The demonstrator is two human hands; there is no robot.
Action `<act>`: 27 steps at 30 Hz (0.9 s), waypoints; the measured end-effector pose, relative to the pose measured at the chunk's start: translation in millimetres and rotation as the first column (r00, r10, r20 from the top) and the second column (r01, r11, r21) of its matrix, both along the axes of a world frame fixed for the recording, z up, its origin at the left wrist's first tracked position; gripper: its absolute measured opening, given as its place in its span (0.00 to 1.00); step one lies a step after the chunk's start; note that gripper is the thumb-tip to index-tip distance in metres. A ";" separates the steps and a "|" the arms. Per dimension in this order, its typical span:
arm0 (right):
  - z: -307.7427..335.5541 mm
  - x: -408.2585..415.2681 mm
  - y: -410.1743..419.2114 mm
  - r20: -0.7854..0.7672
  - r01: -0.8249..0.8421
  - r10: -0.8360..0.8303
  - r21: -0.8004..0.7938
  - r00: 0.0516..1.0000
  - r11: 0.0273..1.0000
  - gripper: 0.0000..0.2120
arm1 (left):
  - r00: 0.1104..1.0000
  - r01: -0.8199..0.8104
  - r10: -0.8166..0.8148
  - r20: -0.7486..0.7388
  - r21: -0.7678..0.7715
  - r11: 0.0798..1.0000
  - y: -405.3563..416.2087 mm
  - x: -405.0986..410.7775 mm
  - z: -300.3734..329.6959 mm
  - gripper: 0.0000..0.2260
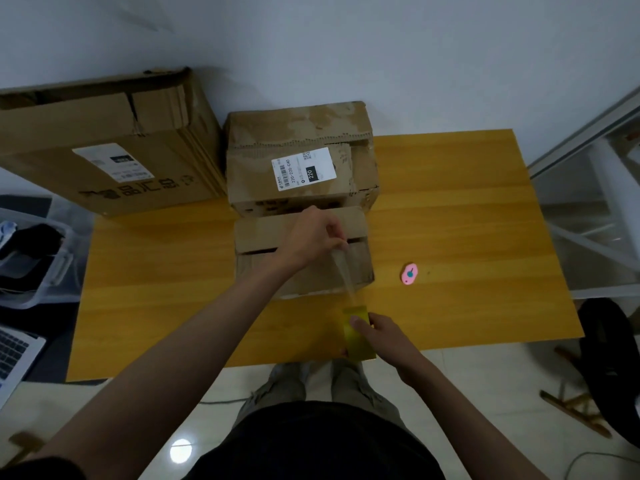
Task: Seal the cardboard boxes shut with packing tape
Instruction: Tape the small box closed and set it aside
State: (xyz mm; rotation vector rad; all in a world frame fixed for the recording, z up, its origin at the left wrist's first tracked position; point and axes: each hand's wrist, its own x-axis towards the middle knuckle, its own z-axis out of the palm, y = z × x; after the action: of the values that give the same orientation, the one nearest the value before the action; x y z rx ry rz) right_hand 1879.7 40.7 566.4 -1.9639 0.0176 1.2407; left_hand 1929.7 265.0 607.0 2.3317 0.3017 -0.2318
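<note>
A small cardboard box (263,233) lies in the middle of the yellow table (166,289), its top flaps meeting at a dark seam. My left hand (311,237) hovers over that seam and pinches the free end of a clear tape strip (346,275). The strip runs down to a yellowish tape roll (356,341), which my right hand (381,336) grips near the table's front edge. Behind the small box stands a worn box with a white label (301,161). A large box (104,143) lies at the back left.
A pink cutter (409,274) lies on the table right of the small box. Left of the table stand a plastic bin (34,258) and a laptop (14,355). A white frame (588,202) stands to the right. My legs are below the table's front edge.
</note>
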 end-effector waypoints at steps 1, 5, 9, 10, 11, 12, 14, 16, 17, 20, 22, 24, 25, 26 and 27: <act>0.5 0.0 1.3 0.002 -0.006 0.006 0.000 1.000 1.000 0.16 | 1.000 0.003 -0.003 0.006 -0.006 1.000 1.2 0.8 -2.6 0.05; 0.8 -1.8 9.2 -0.019 -0.023 0.023 0.006 1.000 1.000 0.15 | 0.999 0.028 -0.028 -0.019 0.002 1.000 4.0 3.0 -4.3 0.03; 1.7 -4.0 12.3 -0.035 -0.043 0.043 -0.003 0.998 0.999 0.18 | 0.998 0.057 -0.057 -0.039 -0.005 0.998 2.2 7.0 -6.2 0.02; 0.7 -5.1 11.8 -0.032 -0.051 0.050 -0.014 0.998 0.999 0.20 | 0.997 0.064 -0.064 -0.043 0.000 0.998 1.2 7.5 -8.0 0.02; 1.8 -6.2 11.7 -0.030 -0.052 0.052 -0.021 0.998 0.998 0.24 | 0.997 0.064 -0.064 -0.042 0.001 0.998 0.1 7.3 -9.6 0.02; -2.5 -7.2 9.3 -0.032 -0.045 0.045 -0.013 0.998 0.999 0.28 | 0.998 0.059 -0.059 -0.038 0.000 0.998 -1.1 6.9 -11.0 0.03; -11.8 -8.1 4.1 -0.047 -0.036 0.036 -0.004 0.998 0.999 0.31 | 0.999 0.045 -0.045 -0.020 0.003 0.999 -2.6 5.4 -14.1 0.04; -6.7 -6.5 6.5 -0.039 -0.040 0.039 -0.025 0.998 0.999 0.24 | 0.999 0.037 -0.037 -0.001 0.004 0.999 -3.6 3.5 -15.3 0.04; -1.6 -5.4 8.5 -0.027 -0.044 0.043 -0.037 0.999 0.998 0.20 | 0.999 0.034 -0.034 0.005 0.007 0.999 -3.8 2.8 -15.1 0.04; 3.0 -3.0 12.0 0.012 -0.046 0.047 -0.052 0.999 0.998 0.18 | 1.000 0.008 -0.008 0.017 0.009 1.000 -1.9 2.6 -17.2 0.05; 0.8 -2.9 12.7 0.012 -0.039 0.039 -0.053 0.999 0.998 0.18 | 1.000 -0.013 0.013 0.018 0.000 1.000 -0.6 2.6 -19.3 0.06; -1.6 -2.8 13.0 0.006 -0.040 0.040 -0.057 0.999 0.998 0.19 | 1.000 -0.015 0.015 0.026 -0.010 1.000 -0.5 2.1 -20.6 0.06; -2.5 -3.0 12.8 0.014 -0.042 0.042 -0.057 0.999 0.997 0.19 | 0.999 -0.007 0.008 0.031 -0.010 1.000 -0.7 1.9 -21.1 0.05; -3.7 -3.4 12.6 0.016 -0.043 0.044 -0.057 0.999 0.997 0.20 | 0.999 0.001 -0.001 0.038 -0.008 1.000 -0.8 1.8 -23.0 0.05; -5.6 -4.2 11.9 0.013 -0.040 0.041 -0.051 0.999 0.998 0.22 | 0.999 0.005 -0.005 0.042 -0.005 1.000 -0.3 1.9 -25.3 0.04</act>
State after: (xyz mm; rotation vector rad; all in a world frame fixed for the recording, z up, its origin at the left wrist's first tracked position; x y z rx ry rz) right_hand 1875.5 52.7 560.8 -2.0254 0.0018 1.2638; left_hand 1931.6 264.7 581.7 2.3289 0.2742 -0.1858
